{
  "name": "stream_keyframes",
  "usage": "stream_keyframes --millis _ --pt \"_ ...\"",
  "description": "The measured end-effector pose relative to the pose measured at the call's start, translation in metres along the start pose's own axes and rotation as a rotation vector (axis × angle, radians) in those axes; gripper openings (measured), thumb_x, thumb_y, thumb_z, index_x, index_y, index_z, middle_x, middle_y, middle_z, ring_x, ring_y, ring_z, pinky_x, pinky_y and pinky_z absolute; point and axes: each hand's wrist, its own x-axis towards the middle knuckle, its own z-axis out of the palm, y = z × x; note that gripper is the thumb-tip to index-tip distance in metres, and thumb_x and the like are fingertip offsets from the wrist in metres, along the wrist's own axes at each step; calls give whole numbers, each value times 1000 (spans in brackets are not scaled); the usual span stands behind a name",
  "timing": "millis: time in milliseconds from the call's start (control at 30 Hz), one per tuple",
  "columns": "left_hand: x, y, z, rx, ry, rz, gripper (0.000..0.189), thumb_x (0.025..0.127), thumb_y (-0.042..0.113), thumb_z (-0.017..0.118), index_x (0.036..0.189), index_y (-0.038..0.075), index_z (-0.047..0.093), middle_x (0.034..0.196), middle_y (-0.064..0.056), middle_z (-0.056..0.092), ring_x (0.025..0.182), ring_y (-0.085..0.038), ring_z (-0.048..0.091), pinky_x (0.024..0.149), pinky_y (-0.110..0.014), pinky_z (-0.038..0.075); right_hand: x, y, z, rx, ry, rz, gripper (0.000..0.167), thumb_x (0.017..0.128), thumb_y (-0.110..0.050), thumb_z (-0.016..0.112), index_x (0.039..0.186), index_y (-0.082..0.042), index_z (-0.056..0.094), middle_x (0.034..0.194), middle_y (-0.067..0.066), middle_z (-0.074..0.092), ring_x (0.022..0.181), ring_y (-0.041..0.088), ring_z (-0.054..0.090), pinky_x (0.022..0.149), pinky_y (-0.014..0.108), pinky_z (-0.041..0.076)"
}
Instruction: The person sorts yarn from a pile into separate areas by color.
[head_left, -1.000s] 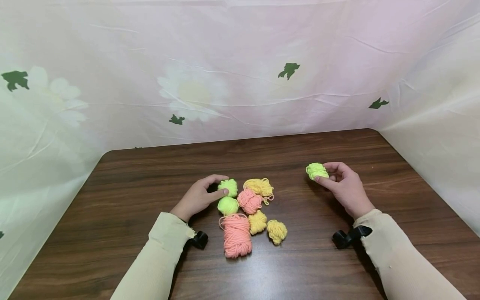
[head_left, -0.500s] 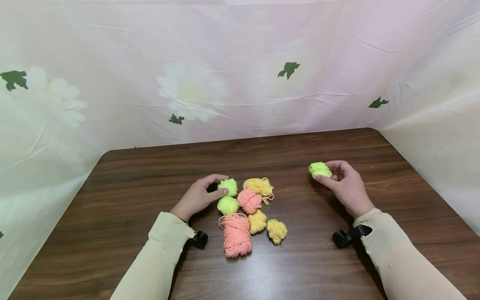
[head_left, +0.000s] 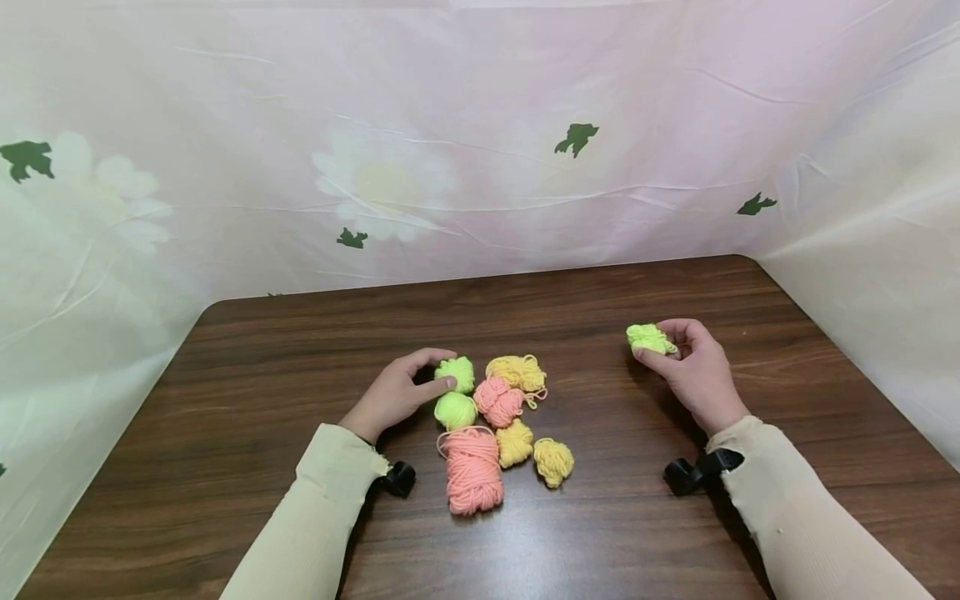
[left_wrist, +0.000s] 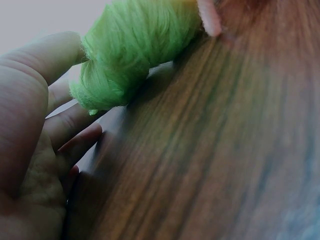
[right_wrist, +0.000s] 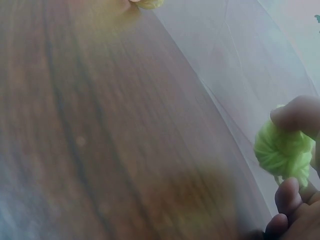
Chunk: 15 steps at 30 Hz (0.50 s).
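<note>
My right hand (head_left: 697, 371) pinches a small lime-green yarn ball (head_left: 649, 337) between thumb and fingers; the right wrist view shows that green yarn ball (right_wrist: 282, 150) in the fingertips. On the left, my left hand (head_left: 393, 396) has its thumb and fingers around another green yarn ball (head_left: 456, 374) at the edge of the group. A third green yarn ball (head_left: 455, 411) lies just in front of that one. Beside them sit a round pink yarn ball (head_left: 498, 402) and a larger pink yarn skein (head_left: 474, 472).
A yellow yarn bundle (head_left: 517, 372) with loose loops lies at the back of the group. Two more yellow pieces, a yarn ball (head_left: 514, 443) and a separate yarn ball (head_left: 553, 462), are nearer the front. Floral cloth (head_left: 450, 167) hangs behind the dark wooden table (head_left: 600, 533).
My right hand has shifted slightly right and back, turning the green yarn ball in its fingers. My left hand and the other yarn pieces stay put.
</note>
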Motion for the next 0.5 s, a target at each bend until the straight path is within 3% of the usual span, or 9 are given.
stream_keyframes --millis 500 --pt "-1 2 -1 -7 -5 1 39 93 35 73 130 26 66 133 -1 62 132 -24 50 109 -50 38 1 -1 0 -32 8 23 56 89 -26 78 130 2 51 113 9 50 88 16 45 68 17 41"
